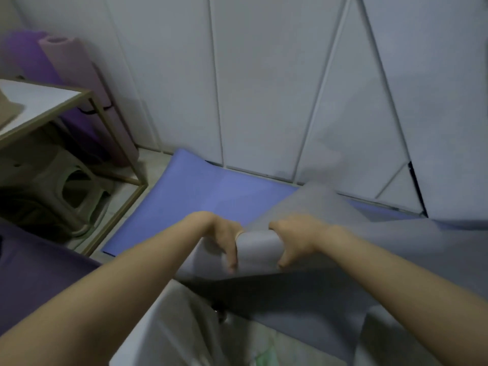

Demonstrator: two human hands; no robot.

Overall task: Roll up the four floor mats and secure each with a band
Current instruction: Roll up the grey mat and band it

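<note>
Here both hands, left hand (223,235) and right hand (295,237), curl fingers (231,256) round the grey mat (257,245).

A grey mat (257,247) lies in the near middle, its near end curled into a short, tight roll. The left hand (224,240) and the right hand (295,240) grip that roll from either side, and the loose rest of the mat spreads away to the right, blurred. Under and beyond it a blue mat (190,202) lies flat on the floor, its far edge against the wall. In the far left corner a pink mat (79,96) and a purple mat (23,59) stand upright, rolled, side by side, with a black band (88,111) around the middle.
</note>
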